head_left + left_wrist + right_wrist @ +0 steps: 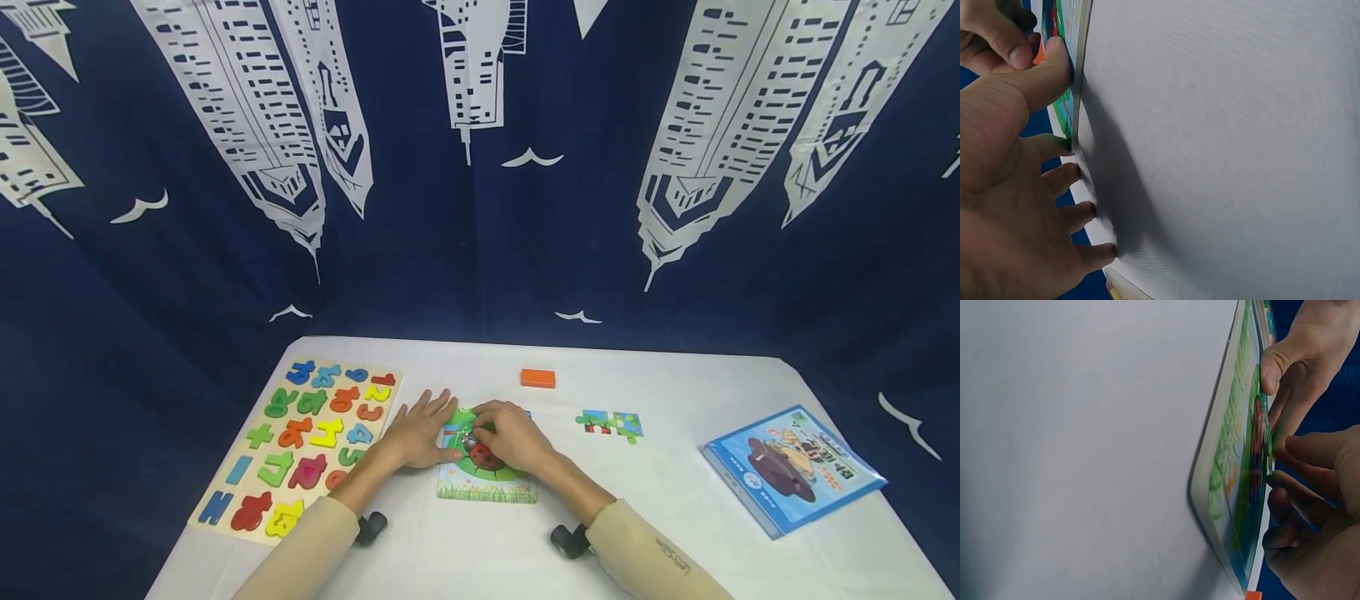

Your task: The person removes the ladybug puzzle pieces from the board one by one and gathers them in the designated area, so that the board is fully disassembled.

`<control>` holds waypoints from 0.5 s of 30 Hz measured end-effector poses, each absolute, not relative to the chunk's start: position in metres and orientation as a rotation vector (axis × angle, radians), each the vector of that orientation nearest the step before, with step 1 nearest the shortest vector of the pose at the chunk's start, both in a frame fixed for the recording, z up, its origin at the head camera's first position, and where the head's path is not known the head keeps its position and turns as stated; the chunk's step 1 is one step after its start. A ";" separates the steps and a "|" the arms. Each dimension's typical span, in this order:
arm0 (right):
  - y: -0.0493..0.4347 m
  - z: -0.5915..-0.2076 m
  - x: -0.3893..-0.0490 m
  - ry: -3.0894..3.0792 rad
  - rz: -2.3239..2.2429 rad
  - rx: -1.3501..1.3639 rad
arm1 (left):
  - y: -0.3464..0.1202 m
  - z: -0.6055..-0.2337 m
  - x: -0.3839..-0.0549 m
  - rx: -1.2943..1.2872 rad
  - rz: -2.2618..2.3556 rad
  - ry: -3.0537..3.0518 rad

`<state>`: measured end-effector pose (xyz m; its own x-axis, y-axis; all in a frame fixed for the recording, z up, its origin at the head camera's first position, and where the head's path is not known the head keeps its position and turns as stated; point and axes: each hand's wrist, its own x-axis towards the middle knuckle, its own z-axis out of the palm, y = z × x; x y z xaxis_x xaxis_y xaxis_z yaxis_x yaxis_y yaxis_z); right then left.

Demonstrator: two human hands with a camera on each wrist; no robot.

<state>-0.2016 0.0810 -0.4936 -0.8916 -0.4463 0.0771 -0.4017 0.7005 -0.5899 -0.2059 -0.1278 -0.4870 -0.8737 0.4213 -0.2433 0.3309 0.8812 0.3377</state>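
Note:
A ladybug jigsaw puzzle [487,492] lies in its tray on the table, with a grass strip along its near edge. My left hand [422,435] rests at its left side, fingers spread and thumb [1270,380] on the puzzle's surface. Over the upper right part is my right hand [516,435], with bent fingers. In the right wrist view its thumb [1300,447] and index fingertip [1275,479] are right at the puzzle's face; I cannot tell whether they pinch a piece. Loose puzzle pieces [627,424] lie to the right, partly joined or close together.
On the left lies a board of colourful number and letter shapes [258,479]. An orange block [537,378] sits behind the puzzle. A blue picture box [797,468] stands at the right. Dark blue printed cloth [480,250] hangs behind the white table [645,533].

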 end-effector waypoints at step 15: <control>0.079 -0.493 -0.209 2.831 -1.178 -0.554 | -0.127 -0.485 -0.205 0.581 0.428 2.753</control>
<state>-0.2092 0.0787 -0.4928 -0.9365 -0.3326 0.1109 -0.3131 0.6509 -0.6916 -0.2054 -0.1269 -0.4853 -0.8750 0.4302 -0.2218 0.3426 0.8742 0.3441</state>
